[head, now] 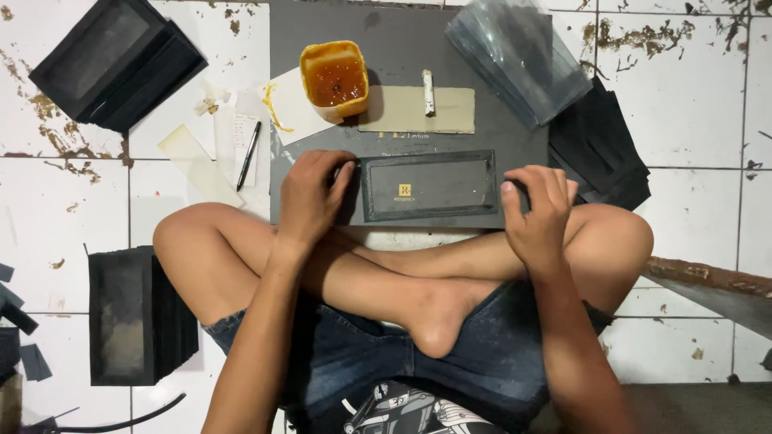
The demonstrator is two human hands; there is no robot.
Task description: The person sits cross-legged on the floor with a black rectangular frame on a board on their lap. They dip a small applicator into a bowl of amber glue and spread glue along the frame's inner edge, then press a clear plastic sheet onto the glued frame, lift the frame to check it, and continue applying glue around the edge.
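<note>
A flat black rectangular box lid [428, 186] with a small gold mark lies on a dark grey board [402, 56] in front of my crossed legs. My left hand [312, 195] presses on the lid's left end, fingers curled over its edge. Over at the lid's right end, my right hand [537, 207] grips the edge with the thumb on top. Behind the lid lies a tan cardboard strip [402, 112] with a small white stick [429, 92] on it. An orange tub of reddish-brown glue [335, 79] stands beside the strip.
A stack of black window boxes [117, 60] sits at the far left and another stack [137, 315] at my left knee. Clear plastic sheets [515, 52] and black card pieces [603, 149] lie at the right. A black pen [248, 154] rests on paper scraps on the white tiles.
</note>
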